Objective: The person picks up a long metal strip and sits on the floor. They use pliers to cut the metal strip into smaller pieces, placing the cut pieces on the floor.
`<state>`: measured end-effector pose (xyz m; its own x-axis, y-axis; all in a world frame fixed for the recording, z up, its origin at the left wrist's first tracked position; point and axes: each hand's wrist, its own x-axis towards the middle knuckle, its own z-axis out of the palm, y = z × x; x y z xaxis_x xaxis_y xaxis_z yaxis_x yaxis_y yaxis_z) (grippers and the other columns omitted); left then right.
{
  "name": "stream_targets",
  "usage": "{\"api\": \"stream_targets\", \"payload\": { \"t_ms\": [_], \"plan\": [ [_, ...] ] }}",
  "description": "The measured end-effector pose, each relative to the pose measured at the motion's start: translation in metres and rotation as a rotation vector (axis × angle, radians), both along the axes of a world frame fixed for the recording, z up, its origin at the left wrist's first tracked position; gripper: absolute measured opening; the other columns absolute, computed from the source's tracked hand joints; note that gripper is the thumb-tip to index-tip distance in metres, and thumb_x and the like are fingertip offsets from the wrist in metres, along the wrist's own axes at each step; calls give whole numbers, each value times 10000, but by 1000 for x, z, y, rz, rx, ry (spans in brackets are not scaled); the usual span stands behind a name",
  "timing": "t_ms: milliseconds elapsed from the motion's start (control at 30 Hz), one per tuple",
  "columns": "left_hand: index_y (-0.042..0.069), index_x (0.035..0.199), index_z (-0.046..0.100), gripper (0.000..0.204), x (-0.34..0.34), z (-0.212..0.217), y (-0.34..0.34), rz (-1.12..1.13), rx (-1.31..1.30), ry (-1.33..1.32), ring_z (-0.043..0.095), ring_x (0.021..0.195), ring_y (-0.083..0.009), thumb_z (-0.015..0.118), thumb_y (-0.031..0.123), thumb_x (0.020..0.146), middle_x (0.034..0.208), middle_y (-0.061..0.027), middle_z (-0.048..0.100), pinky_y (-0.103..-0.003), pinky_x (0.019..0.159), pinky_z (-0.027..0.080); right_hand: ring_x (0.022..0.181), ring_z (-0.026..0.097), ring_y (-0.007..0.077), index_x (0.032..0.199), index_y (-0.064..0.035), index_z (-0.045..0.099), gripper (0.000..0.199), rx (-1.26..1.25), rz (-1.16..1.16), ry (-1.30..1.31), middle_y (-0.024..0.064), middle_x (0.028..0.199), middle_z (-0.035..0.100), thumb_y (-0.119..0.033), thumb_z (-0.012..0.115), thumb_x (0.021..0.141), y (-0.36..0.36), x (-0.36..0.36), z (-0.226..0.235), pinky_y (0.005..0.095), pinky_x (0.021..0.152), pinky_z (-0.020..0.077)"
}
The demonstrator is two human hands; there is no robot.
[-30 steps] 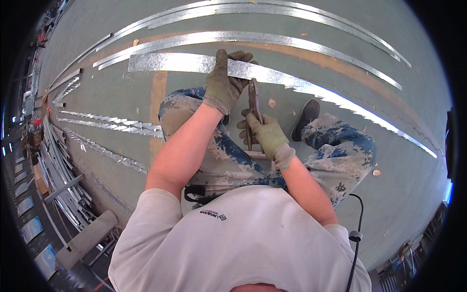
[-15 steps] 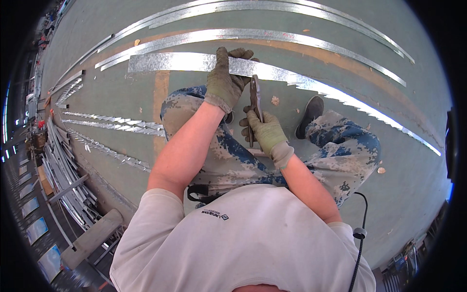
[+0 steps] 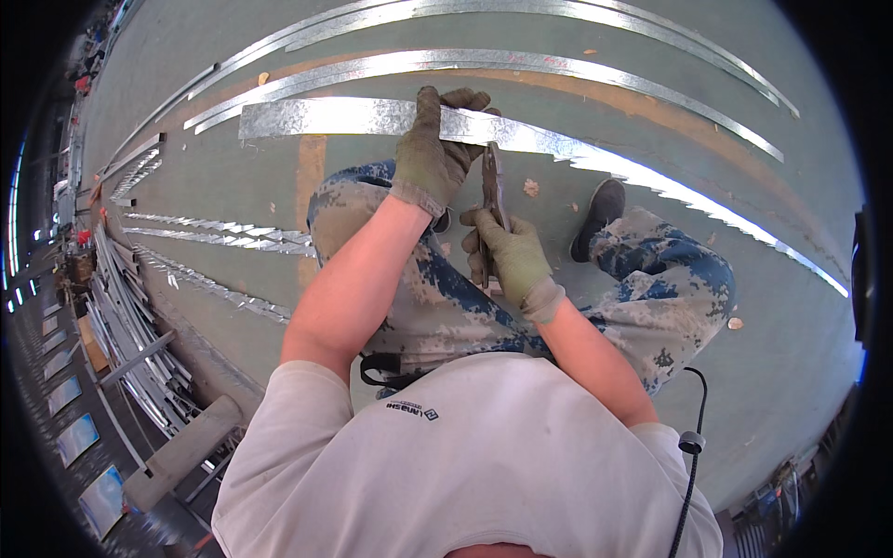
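My left hand (image 3: 431, 153), in an olive work glove, grips a long shiny galvanized metal strip (image 3: 326, 117), the thumb over its top face and the fingers beyond its far edge. To the right, the strip's near edge is notched into a row of saw-like teeth. In my right hand (image 3: 516, 259), gloved too, is a pair of dark tin snips (image 3: 493, 186), held upright with the fingers wrapped round the handles. The snips' tip meets the strip's near edge just right of my left hand; whether the jaws are parted is too small to tell.
Beyond lie more long metal strips (image 3: 372, 67) on the green floor. Toothed strips (image 3: 223, 232) rest at the left, near a pile of metal lengths (image 3: 139, 339) and a beam (image 3: 181, 456). My camouflage-clad knees flank the work. A dry leaf (image 3: 531, 188) lies between them.
My right hand and the snips have shifted slightly right, and its fingers have drawn in around the handles. The left hand keeps its hold on the strip.
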<state>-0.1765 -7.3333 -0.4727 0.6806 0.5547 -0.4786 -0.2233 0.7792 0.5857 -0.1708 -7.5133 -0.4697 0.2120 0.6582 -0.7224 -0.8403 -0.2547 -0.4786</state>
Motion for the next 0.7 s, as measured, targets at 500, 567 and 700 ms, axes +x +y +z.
{"api": "stream_targets", "payload": {
  "t_ms": [500, 567, 700],
  "plan": [
    [-44, 1194, 578, 543, -1, 16, -5, -17, 11, -73, 600, 1218, -441, 452, 468, 1064, 1248, -234, 627, -557, 1043, 539, 556, 533, 114, 1294, -29, 571, 430, 633, -161, 737, 23, 834, 627, -378, 414, 1098, -25, 7, -5, 276, 430, 401],
    [-52, 1207, 573, 545, 3, 14, -5, -26, 15, -68, 602, 1218, -431, 431, 456, 1074, 1252, -239, 621, -546, 1019, 550, 563, 556, 115, 1300, -21, 568, 434, 622, -156, 685, 27, 844, 635, -372, 408, 1100, -28, 9, -12, 272, 430, 405],
    [-13, 1208, 592, 480, 6, 14, -6, -72, 61, -39, 671, 1108, -341, 464, 430, 1074, 1195, -188, 659, -467, 940, 586, 584, 598, 119, 1309, -4, 562, 440, 607, -156, 636, 37, 859, 648, -360, 403, 1104, -31, 17, -10, 270, 429, 410]
  ]
}}
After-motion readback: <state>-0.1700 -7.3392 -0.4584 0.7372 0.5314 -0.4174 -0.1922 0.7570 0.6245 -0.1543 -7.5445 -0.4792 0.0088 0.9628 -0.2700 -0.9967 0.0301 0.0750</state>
